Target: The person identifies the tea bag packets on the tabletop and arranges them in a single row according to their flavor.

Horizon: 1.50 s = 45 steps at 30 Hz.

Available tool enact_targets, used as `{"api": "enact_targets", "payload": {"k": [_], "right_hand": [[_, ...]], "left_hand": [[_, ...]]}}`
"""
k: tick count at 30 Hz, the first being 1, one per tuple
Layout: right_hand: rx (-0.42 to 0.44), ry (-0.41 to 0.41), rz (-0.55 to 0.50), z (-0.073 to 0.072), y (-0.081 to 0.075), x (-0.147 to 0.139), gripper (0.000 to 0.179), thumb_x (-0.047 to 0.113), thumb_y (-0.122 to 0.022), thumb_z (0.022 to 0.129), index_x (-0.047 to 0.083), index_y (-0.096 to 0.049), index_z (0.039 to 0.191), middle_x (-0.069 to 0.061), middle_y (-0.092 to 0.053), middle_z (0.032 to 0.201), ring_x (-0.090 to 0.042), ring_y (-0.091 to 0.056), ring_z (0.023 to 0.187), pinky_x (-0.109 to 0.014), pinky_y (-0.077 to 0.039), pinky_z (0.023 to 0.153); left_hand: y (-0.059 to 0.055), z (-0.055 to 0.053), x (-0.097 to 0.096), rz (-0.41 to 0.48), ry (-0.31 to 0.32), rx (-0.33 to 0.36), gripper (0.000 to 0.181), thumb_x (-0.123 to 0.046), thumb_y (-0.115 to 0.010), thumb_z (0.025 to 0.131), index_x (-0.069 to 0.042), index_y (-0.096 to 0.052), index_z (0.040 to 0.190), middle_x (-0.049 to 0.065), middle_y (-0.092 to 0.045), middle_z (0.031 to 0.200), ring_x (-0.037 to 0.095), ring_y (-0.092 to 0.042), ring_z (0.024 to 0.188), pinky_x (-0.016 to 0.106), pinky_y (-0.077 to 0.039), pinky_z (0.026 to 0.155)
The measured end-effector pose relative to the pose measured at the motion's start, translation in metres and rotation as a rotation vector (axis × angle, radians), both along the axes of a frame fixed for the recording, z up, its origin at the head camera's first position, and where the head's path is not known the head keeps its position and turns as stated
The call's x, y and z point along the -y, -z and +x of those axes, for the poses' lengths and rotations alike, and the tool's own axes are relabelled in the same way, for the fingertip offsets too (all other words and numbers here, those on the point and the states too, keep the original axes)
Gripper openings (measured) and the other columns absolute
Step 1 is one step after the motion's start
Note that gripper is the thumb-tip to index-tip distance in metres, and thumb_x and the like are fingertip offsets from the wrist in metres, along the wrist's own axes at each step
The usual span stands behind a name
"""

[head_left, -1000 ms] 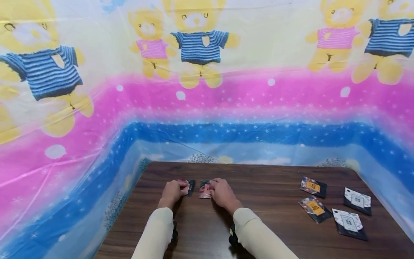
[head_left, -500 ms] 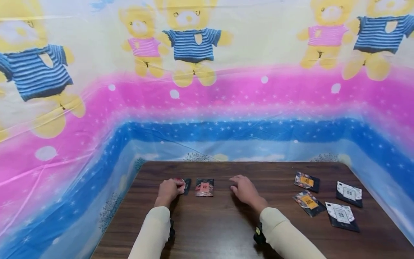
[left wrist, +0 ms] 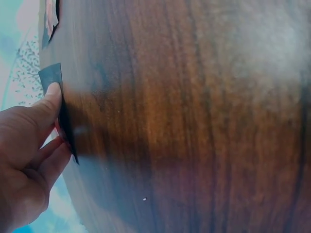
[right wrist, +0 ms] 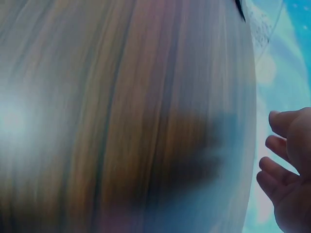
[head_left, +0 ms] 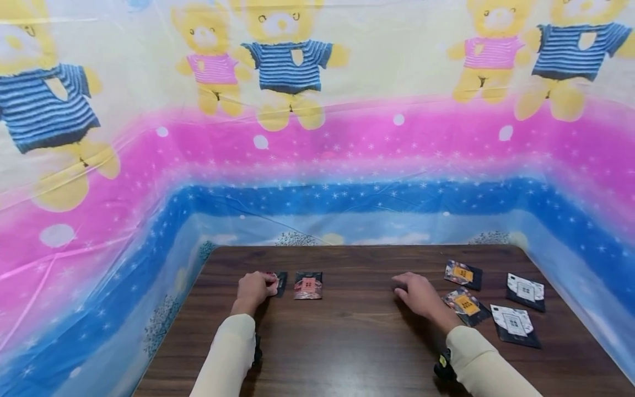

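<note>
At the table's far left, my left hand point(head_left: 253, 289) pinches a small red-and-black packet point(head_left: 281, 284) between thumb and fingers. In the left wrist view the thumb lies on the dark end of this packet point(left wrist: 51, 75) and the fingers are at its side. A second red-and-black packet point(head_left: 308, 285) lies flat just right of it. My right hand point(head_left: 419, 295) is over the table left of two orange-labelled packets, holding nothing. The right wrist view shows the fingers of this hand point(right wrist: 289, 165) loosely spread, apart from any packet.
Two packets with orange labels, a far one point(head_left: 463, 274) and a nearer one point(head_left: 466, 306), lie on the right. Beyond them are two white-and-black packets point(head_left: 526, 291). A bear-print cloth point(head_left: 317, 198) rises behind the brown wooden table point(head_left: 347, 353).
My right hand has let go of the second red packet and moved right toward the orange-labelled ones. The left hand stays at its packet. The head view has shifted slightly.
</note>
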State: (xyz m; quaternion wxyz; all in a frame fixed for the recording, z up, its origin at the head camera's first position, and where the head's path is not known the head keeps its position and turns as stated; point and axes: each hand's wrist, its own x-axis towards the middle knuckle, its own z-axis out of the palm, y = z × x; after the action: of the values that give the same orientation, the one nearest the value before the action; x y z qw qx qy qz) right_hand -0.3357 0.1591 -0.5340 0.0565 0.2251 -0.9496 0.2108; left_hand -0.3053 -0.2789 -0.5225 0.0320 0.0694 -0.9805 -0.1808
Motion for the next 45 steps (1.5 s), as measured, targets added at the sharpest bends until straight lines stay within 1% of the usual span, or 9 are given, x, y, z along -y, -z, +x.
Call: {"api": "enact_targets", "payload": {"k": [7,12,16,24,27,32,39,41,45], "right_hand": [[0.019,0.012,0.027,-0.003,-0.002,-0.038,0.032,0.013,-0.067,0.098,0.003,-0.07,0.129,-0.019,-0.069,0.127,-0.041,-0.064,0.12,-0.06,-0.049,0.1],[0.013,0.017,0.053,-0.002,0.001,-0.066,0.029,0.012,-0.068,0.097,0.004,-0.072,0.124,-0.019,-0.071,0.124,-0.041,-0.064,0.119,-0.065,-0.045,0.102],[0.003,0.002,0.079,-0.001,0.005,-0.088,0.026,0.012,-0.071,0.095,0.006,-0.074,0.12,-0.015,-0.073,0.119,-0.038,-0.067,0.115,-0.06,-0.05,0.098],[-0.008,-0.04,0.14,0.002,0.002,-0.134,0.021,0.012,-0.073,0.093,0.012,-0.077,0.113,-0.009,-0.075,0.117,-0.04,-0.065,0.119,-0.061,-0.051,0.097],[0.034,-0.067,0.17,0.003,0.003,-0.146,0.027,0.01,-0.074,0.091,0.012,-0.077,0.118,-0.009,-0.074,0.12,-0.039,-0.066,0.117,-0.059,-0.053,0.094],[0.14,-0.088,0.195,0.005,0.01,-0.156,0.039,0.011,-0.076,0.09,0.013,-0.073,0.129,-0.016,-0.069,0.131,-0.046,-0.062,0.122,-0.061,-0.052,0.094],[0.113,-0.057,0.189,0.007,0.011,-0.154,0.039,0.01,-0.076,0.089,0.01,-0.072,0.128,-0.018,-0.068,0.13,-0.047,-0.061,0.121,-0.064,-0.05,0.095],[0.118,-0.038,0.193,0.008,0.012,-0.153,0.039,0.011,-0.077,0.089,0.011,-0.073,0.128,-0.018,-0.069,0.13,-0.047,-0.061,0.121,-0.064,-0.05,0.095],[0.162,0.016,0.201,0.011,0.014,-0.15,0.041,0.013,-0.076,0.09,0.014,-0.071,0.131,-0.019,-0.069,0.129,-0.047,-0.063,0.117,-0.063,-0.052,0.091]], "left_hand": [[-0.001,0.001,0.001,-0.007,0.008,0.012,0.035,-0.026,-0.08,0.089,-0.016,-0.077,0.123,0.021,-0.072,0.124,0.041,-0.068,0.108,0.055,-0.054,0.097],[-0.002,0.001,0.0,-0.018,0.01,0.025,0.034,-0.027,-0.078,0.091,-0.016,-0.077,0.123,0.02,-0.072,0.124,0.041,-0.069,0.107,0.055,-0.054,0.096],[-0.005,0.0,-0.002,-0.043,0.014,0.037,0.034,-0.027,-0.078,0.091,-0.016,-0.077,0.123,0.02,-0.073,0.123,0.041,-0.069,0.105,0.055,-0.055,0.094],[-0.004,-0.002,-0.007,-0.051,-0.009,0.059,0.035,-0.031,-0.077,0.091,-0.018,-0.076,0.124,0.021,-0.072,0.124,0.042,-0.069,0.105,0.055,-0.055,0.093],[-0.004,-0.002,-0.006,-0.053,-0.01,0.054,0.034,-0.03,-0.078,0.091,-0.019,-0.077,0.123,0.02,-0.072,0.124,0.041,-0.069,0.103,0.055,-0.056,0.091],[-0.005,-0.004,-0.003,-0.059,0.008,0.046,0.031,-0.027,-0.077,0.092,-0.019,-0.078,0.122,0.019,-0.072,0.125,0.039,-0.07,0.101,0.054,-0.056,0.09],[-0.01,-0.002,-0.003,-0.048,0.016,0.044,0.032,-0.026,-0.074,0.095,-0.015,-0.076,0.125,0.021,-0.073,0.118,0.034,-0.065,0.086,0.052,-0.056,0.086],[-0.01,0.0,-0.004,-0.048,0.013,0.049,0.033,-0.027,-0.074,0.094,-0.016,-0.075,0.126,0.021,-0.072,0.121,0.035,-0.066,0.09,0.052,-0.055,0.088],[-0.007,0.002,-0.004,-0.047,0.003,0.059,0.035,-0.028,-0.075,0.093,-0.019,-0.075,0.126,0.021,-0.07,0.127,0.041,-0.068,0.104,0.055,-0.054,0.093]]}}
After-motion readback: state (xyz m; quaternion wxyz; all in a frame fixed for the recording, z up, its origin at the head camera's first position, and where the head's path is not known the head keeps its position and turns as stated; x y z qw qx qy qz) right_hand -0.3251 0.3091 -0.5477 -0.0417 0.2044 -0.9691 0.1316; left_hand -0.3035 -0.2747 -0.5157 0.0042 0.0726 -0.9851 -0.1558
